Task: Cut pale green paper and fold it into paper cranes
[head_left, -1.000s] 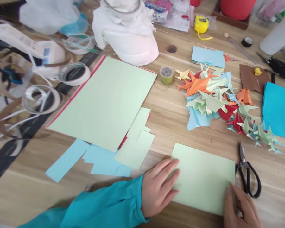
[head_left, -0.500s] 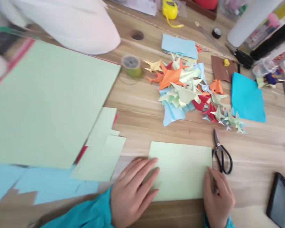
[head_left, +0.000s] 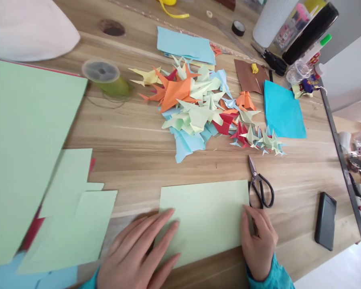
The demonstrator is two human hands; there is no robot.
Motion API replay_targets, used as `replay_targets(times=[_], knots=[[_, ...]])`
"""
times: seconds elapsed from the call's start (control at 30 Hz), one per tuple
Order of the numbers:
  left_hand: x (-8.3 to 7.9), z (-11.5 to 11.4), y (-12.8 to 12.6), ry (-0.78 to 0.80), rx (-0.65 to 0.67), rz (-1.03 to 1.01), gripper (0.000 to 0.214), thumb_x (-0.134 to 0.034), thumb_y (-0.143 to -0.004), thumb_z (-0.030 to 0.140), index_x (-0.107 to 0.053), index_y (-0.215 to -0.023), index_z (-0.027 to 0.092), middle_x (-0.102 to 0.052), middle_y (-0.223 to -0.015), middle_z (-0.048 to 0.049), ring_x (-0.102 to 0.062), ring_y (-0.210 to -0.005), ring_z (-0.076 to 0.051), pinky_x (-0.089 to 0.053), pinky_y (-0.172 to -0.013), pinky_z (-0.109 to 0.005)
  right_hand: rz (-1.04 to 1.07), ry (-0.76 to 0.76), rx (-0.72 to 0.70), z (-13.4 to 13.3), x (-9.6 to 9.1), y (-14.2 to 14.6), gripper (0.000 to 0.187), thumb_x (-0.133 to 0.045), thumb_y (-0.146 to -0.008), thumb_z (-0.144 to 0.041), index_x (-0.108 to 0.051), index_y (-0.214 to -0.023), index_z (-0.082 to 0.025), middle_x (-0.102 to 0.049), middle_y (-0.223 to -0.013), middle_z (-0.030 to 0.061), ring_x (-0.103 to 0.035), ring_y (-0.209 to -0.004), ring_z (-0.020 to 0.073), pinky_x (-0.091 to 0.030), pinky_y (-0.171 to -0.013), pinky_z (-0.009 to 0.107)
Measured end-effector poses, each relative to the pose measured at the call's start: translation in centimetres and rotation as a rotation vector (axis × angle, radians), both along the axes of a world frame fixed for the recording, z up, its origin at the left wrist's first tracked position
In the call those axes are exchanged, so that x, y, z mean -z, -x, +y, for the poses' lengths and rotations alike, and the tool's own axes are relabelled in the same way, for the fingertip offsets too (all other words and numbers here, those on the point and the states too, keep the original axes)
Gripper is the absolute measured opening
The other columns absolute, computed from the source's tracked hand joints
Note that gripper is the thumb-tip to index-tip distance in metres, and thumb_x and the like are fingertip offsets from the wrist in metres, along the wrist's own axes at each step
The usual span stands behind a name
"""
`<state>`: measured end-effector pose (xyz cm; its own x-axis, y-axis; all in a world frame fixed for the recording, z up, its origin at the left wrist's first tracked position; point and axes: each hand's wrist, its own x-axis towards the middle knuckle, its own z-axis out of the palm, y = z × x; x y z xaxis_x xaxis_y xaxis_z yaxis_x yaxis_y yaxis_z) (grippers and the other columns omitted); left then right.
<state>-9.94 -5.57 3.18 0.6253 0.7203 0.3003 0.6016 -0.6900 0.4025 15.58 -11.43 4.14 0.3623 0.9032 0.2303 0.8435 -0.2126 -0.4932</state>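
- Head view: could skew the pale green sheet (head_left: pixel 209 220) on the wooden table (head_left: pixel 141 168) by pushing harder with the left hand (head_left: pixel 135 255) than with the right hand (head_left: pixel 260 243).
- Could buckle the sheet across its middle by squeezing inward from both ends at once, judging by how thin it looks.
- Could dent or curl the right edge by bearing down too hard with thumb and forefinger, or by dragging it against the black-handled scissors (head_left: pixel 261 188), lying just beside that edge.
- Could knock those scissors askew by swinging the right hand outward or forward.
- Could scatter the smaller green pieces (head_left: pixel 84 228) by sweeping the left hand sideways; less likely to disturb the folded-paper pile (head_left: pixel 195 100), being farther forward.
- As for the sheet: lying flat between both hands, well apart from the pile, with a long side facing it.
- On the left: fingers spread with gaps between, laid across the left edge, tips on the sheet's upper face; cannot make out the thumb.
- On the right: thumb and forefinger close together at the right edge, touching it; cannot tell whether pinching the paper or only resting on it.
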Motion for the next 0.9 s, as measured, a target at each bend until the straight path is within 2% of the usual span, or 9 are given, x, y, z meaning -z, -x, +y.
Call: replay_targets(times=[0.17,0.4,0.63,0.9], knots=[[-0.20,0.25,-0.06,-0.017,0.008,0.017,0.028,-0.053,-0.085,0.022,-0.061,-0.111,0.012,-0.059,-0.121,-0.0188,-0.056,-0.108,-0.034,-0.043,-0.090,-0.051,0.019,0.046,0.035,-0.01,-0.35,0.02,0.022,-0.057,-0.087,-0.025,-0.065,-0.106,-0.017,-0.069,-0.092,0.0096,-0.065,-0.082,0.0196,-0.054,-0.068,0.030],[-0.08,0.26,-0.05,-0.040,-0.018,0.018,0.028,-0.056,-0.084,0.025,-0.063,-0.109,0.015,-0.063,-0.117,-0.0154,-0.058,-0.106,-0.032,-0.043,-0.093,-0.048,0.078,0.007,0.088,0.61,-0.78,0.18,0.021,-0.056,-0.088,-0.026,-0.064,-0.105,-0.016,-0.064,-0.102,0.0129,-0.064,-0.087,0.0197,-0.056,-0.068,0.029],[0.00,0.37,0.09,-0.042,-0.015,0.013,0.027,-0.055,-0.085,0.027,-0.064,-0.108,0.016,-0.064,-0.116,-0.0146,-0.059,-0.105,-0.032,-0.043,-0.093,-0.048,0.055,0.071,0.026,0.23,-0.56,0.08,0.025,-0.055,-0.088,-0.023,-0.063,-0.111,-0.017,-0.067,-0.091,0.0093,-0.064,-0.083,0.0182,-0.054,-0.072,0.028],[-0.20,0.52,0.09,-0.046,0.005,0.019,0.028,-0.056,-0.084,0.025,-0.063,-0.109,0.014,-0.063,-0.116,-0.0159,-0.059,-0.105,-0.033,-0.044,-0.092,-0.048,0.045,0.055,0.013,0.23,-0.56,0.17,0.022,-0.056,-0.088,-0.021,-0.065,-0.108,-0.017,-0.064,-0.080,0.0066,-0.062,-0.075,0.0165,-0.052,-0.066,0.027]])
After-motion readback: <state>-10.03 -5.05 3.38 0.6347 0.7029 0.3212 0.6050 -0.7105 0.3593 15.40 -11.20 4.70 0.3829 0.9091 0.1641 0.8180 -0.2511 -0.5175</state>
